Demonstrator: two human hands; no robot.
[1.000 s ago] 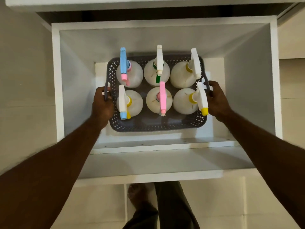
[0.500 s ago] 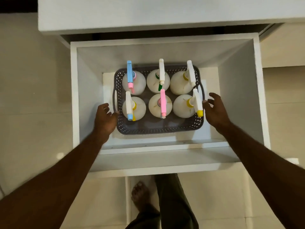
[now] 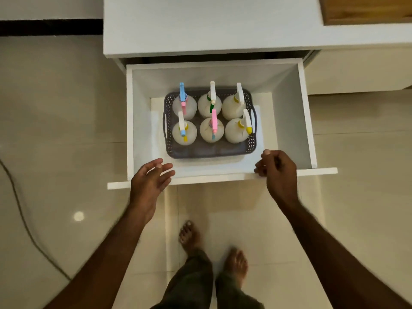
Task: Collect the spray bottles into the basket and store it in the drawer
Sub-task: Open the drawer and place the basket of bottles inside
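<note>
A grey perforated basket [image 3: 207, 151] rests on the floor of the open white drawer [image 3: 307, 121]. Several white spray bottles [image 3: 211, 130] with coloured triggers stand upright in it in two rows. My left hand [image 3: 149, 181] hovers over the drawer's front edge, fingers spread and holding nothing. At the front edge on the right side is my right hand [image 3: 276, 168], with its fingers curled loosely and nothing visible in them. Both hands are apart from the basket.
The drawer sticks out of a white cabinet [image 3: 211, 25] over a glossy beige tile floor [image 3: 62, 121]. A dark cable [image 3: 20, 210] runs across the floor at left. My bare feet [image 3: 211, 248] stand just before the drawer front. A wooden surface [image 3: 365, 10] shows top right.
Both hands let go of the basket handles and drew back to the drawer's front edge. The view pulled back and up, so the whole drawer and my feet show.
</note>
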